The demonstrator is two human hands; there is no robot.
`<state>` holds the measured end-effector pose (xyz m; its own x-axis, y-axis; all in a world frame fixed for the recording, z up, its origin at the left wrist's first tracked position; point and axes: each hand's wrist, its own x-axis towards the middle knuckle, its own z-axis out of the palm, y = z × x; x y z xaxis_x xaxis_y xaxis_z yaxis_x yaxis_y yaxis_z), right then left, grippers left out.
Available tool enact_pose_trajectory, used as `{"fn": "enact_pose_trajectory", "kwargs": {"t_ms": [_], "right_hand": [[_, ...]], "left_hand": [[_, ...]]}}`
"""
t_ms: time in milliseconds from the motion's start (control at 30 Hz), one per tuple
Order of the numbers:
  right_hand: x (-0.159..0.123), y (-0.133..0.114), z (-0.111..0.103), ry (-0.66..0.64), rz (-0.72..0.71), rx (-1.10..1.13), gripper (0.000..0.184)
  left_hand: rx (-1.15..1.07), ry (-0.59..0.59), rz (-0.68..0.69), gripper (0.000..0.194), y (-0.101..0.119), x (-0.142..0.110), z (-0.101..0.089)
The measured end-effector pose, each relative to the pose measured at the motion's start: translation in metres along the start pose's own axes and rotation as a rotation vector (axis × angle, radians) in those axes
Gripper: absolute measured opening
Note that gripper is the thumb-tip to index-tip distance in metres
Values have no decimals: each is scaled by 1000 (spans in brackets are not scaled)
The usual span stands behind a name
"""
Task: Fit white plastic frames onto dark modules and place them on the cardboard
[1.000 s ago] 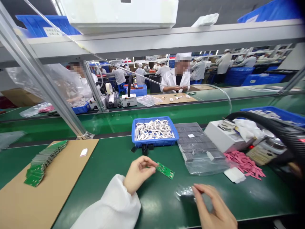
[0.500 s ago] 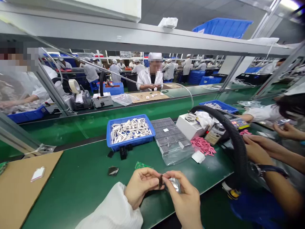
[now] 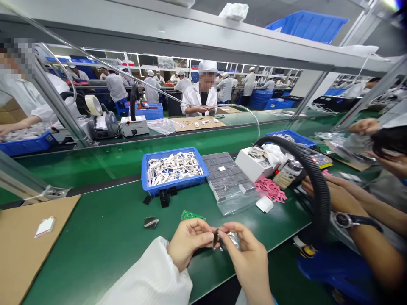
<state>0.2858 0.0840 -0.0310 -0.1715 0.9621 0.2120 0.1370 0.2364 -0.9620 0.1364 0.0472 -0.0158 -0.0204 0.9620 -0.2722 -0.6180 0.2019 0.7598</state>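
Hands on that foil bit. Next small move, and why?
Probably pull the silver foil away from the small dark part with the right hand, left hand keeping its pinch: both hands pinch them together, and the green circuit board lies nearby.

Silver foil packet [image 3: 233, 239], green circuit board [image 3: 192, 215], blue crate [image 3: 171, 190], pink paper tags [image 3: 270, 190]

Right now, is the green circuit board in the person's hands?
No, the green circuit board lies on the green bench, while the left hand and right hand pinch a small silver foil piece.
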Motion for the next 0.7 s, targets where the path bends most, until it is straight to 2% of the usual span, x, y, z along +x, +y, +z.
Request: {"fn": "enact_pose_trajectory", "kwargs": {"t_ms": [100, 233, 367, 433, 533, 600, 700], "right_hand": [[2, 3, -3, -48, 41, 4, 23], [5, 7, -5, -134, 23, -21, 23], [2, -5, -6, -248, 24, 16, 17], [2, -14, -10, -295, 35, 99, 11], [8, -17, -20, -258, 30, 207, 10], [13, -7, -25, -237, 16, 141, 10], [17, 18, -27, -329, -64, -170, 7]], "left_hand": [[0, 1, 0, 29, 0, 1, -1], [20, 1, 0, 31, -2, 2, -2], [37, -9, 21, 30, -1, 3, -2], [34, 27, 54, 29, 2, 3, -2], [48, 109, 95, 27, 7, 4, -4], [60, 123, 99, 25, 8, 4, -5], [70, 107, 91, 25, 7, 4, -6]]}}
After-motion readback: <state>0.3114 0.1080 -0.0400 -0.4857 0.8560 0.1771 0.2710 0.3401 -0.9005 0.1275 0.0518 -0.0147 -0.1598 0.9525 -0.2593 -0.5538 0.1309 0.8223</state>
